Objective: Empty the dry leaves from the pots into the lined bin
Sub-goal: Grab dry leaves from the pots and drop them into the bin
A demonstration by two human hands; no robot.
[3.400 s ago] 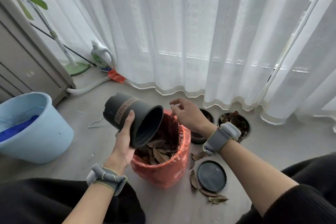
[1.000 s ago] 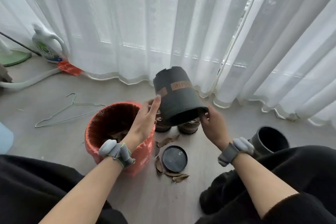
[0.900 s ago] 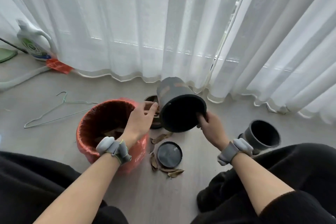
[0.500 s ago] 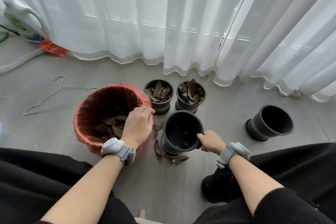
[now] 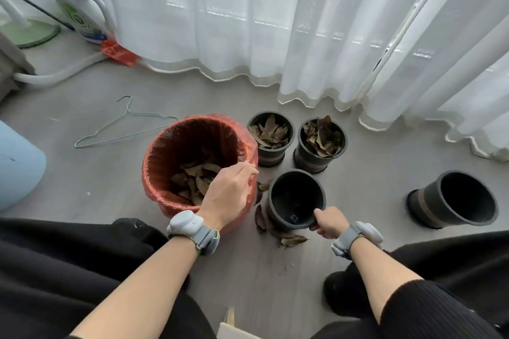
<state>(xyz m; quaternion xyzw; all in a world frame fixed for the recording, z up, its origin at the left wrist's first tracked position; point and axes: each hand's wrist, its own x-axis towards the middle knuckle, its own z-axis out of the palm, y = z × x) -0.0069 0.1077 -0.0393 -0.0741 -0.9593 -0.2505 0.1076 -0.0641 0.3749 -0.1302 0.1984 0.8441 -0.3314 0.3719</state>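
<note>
The pot (image 5: 296, 197), upended a second ago, now stands upright at the bin's (image 5: 192, 135) three o'clock, the right hand (image 5: 329, 223) gripping its rim, while the left hand (image 5: 228, 192) has an unclear grip.

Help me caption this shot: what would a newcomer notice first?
The red-lined bin left of centre, dry leaves inside, left hand at its rim. Two leaf-filled pots stand just right of it by the curtain; nearer, the right hand grips an empty pot by its rim.

Left hand (image 5: 228, 192) reaches forward palm-down, fingers loosely curled; right hand (image 5: 329, 221), drawn nearer the body, grips a pot (image 5: 296, 195) rim.
</note>
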